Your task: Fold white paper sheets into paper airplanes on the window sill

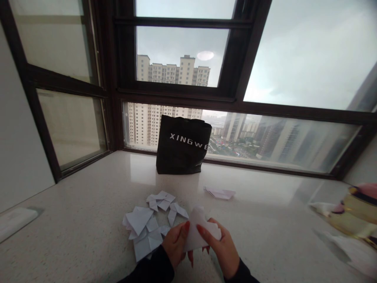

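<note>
A piece of folded white paper (196, 232) is held up between my two hands, above the near part of the sill. My left hand (176, 240) pinches its left edge, thumb on the front and fingers behind. On the other side, my right hand (221, 244) grips the paper with its thumb pressed on the face and fingertips showing below. Just left of my hands lies a loose pile of folded paper pieces (140, 221). Behind that pile are several more small folded pieces (162, 199), and a single folded paper shape (220, 193) rests farther right.
A black bag (183, 147) with white lettering stands upright against the window at the back of the speckled white sill (265, 228). At the right edge are a yellowish object (350, 208) and crumpled white plastic (353, 247). A white item (17, 222) lies at the far left.
</note>
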A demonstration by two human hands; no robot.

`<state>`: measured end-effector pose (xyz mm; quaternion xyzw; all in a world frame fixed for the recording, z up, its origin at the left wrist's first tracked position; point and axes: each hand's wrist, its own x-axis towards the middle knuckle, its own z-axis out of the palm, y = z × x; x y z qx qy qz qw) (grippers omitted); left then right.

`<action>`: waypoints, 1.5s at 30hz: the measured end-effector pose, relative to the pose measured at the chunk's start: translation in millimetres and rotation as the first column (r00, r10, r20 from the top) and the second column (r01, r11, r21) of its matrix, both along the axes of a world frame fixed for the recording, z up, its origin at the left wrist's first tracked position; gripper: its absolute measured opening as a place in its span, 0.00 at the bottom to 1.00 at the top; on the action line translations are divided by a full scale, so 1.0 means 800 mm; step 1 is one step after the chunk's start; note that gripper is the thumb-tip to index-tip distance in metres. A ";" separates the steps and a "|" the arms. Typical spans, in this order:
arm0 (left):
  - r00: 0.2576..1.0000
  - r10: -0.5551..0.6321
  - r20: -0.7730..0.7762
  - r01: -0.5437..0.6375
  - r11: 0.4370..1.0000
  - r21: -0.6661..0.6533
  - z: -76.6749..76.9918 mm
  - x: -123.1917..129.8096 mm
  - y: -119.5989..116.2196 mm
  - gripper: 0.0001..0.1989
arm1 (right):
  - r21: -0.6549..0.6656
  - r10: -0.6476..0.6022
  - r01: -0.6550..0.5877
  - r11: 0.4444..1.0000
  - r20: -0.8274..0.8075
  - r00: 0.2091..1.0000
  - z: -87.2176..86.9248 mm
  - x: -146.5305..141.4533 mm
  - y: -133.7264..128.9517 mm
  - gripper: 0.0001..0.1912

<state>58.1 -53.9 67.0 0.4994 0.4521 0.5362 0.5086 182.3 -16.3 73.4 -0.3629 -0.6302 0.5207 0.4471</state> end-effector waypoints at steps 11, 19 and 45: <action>0.702 0.210 -0.681 -0.028 0.963 0.268 -0.020 -0.030 0.008 0.20 | -0.106 0.229 -0.232 0.967 -0.039 0.973 0.008 0.007 0.009 0.11; 0.564 0.179 -0.806 0.107 0.952 0.287 -0.004 -0.039 0.004 0.20 | -0.169 0.401 -0.413 0.895 -0.101 0.911 0.003 0.009 0.007 0.09; 0.712 0.113 -0.693 -0.225 0.972 -0.072 0.046 -0.208 0.044 0.18 | -0.029 -0.020 0.021 0.999 0.034 0.999 -0.012 0.010 0.022 0.16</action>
